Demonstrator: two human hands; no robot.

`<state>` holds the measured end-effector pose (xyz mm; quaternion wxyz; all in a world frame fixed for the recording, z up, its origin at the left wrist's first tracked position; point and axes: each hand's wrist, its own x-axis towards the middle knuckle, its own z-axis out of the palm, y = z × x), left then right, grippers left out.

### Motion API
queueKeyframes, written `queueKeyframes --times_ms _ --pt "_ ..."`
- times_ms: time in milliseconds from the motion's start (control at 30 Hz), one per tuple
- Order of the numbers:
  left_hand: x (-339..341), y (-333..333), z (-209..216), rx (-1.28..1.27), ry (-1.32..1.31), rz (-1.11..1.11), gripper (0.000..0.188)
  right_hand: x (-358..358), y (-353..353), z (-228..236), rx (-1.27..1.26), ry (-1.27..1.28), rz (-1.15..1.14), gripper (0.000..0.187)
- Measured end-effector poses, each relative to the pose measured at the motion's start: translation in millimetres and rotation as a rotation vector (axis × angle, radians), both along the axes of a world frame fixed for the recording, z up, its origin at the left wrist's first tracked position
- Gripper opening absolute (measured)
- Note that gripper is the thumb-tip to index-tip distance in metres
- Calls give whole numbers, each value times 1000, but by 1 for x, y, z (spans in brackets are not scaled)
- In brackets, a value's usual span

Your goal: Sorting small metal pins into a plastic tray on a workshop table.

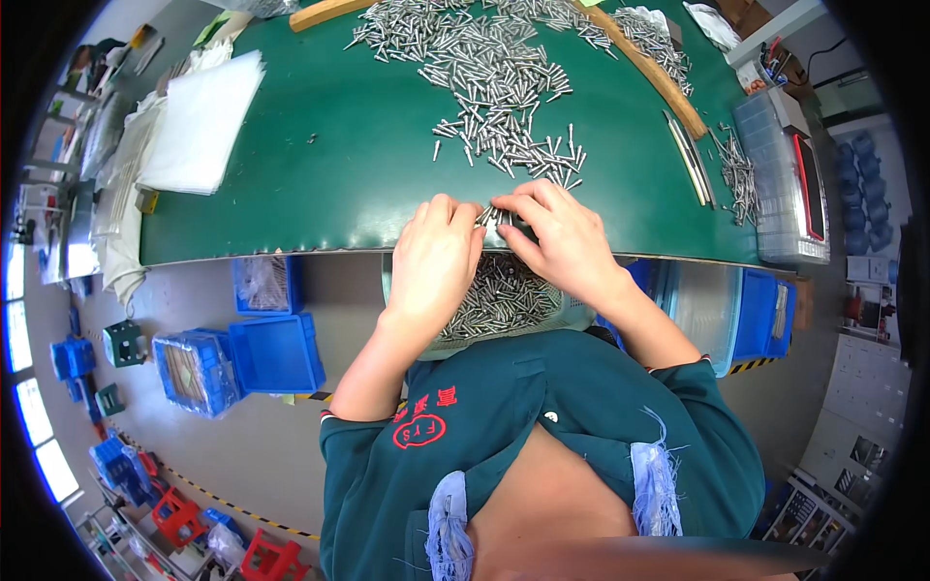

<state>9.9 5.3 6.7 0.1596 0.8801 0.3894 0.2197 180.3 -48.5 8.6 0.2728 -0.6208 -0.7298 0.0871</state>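
Note:
My left hand point(434, 259) and my right hand point(562, 237) meet at the table's front edge. Their fingertips are bent around a few small silver metal pins point(492, 217), which have a thicker end and a thin end. Fingers partly hide how these are gripped. Just beyond my hands, a large loose heap of similar pins point(494, 82) spreads over the green tabletop point(339, 165). Below my hands, against my body, a pale green basket point(579, 316) holds many more pins point(504, 300).
Wooden strips point(651, 73) border the heap. A smaller pin pile point(738, 179) lies right, beside thin rods point(686, 160) and a clear plastic case point(783, 174). White sheets point(208, 126) rest at left. Blue bins point(276, 356) stand on the floor below.

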Motion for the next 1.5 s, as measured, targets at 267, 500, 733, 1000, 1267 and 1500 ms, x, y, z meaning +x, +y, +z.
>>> queueKeyframes --times_ms 267,500,733,1000,1267,1500 --pt "5 -2 -1 3 2 30 17 5 3 4 -19 84 36 27" --pt "8 -1 -5 39 21 64 13 11 6 0 13 -30 56 26" --pt "5 -7 -5 10 -69 22 9 6 8 4 75 -14 73 24" --pt "-23 -23 -11 -1231 -454 -133 25 14 7 -2 102 -64 90 18" --pt "-1 -20 -50 -2085 -1093 -204 31 13 -16 8 -67 3 187 23" --pt "5 -19 -48 -1997 -951 -140 31 13 -24 16 -110 64 207 29"
